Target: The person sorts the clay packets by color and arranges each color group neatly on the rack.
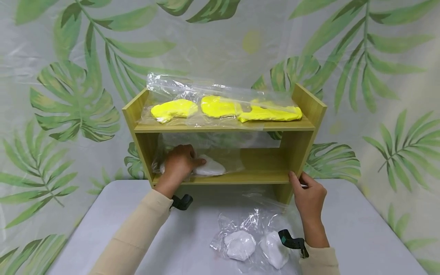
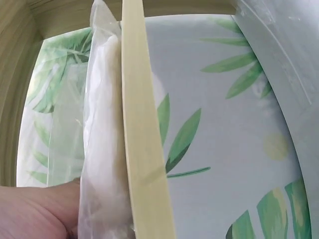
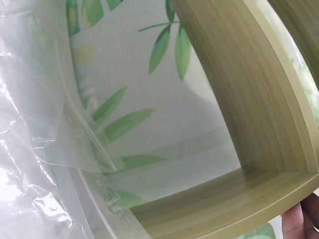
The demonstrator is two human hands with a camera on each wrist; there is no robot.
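Note:
My left hand [image 1: 179,160] reaches into the middle level of a wooden shelf [image 1: 223,180]. Its thumb and fingers hold a clear bag with a soft white lump [image 1: 210,166], which lies on the board; the hand partly covers it. In the left wrist view, the bagged white lump [image 2: 104,134] lies along the board edge [image 2: 142,109], with part of the hand [image 2: 42,209] beside it. At the shelf's right side panel, my right hand [image 1: 311,194] pinches the front edge. In the right wrist view, only its fingers [image 3: 296,219] show, at the panel's lower corner.
Several soft yellow lumps in clear bags [image 1: 220,107] lie along the top board. On the white table [image 1: 192,236], two bagged white lumps [image 1: 240,245] lie in front of the shelf, near the right forearm. A leaf-patterned cloth [image 1: 220,46] hangs behind.

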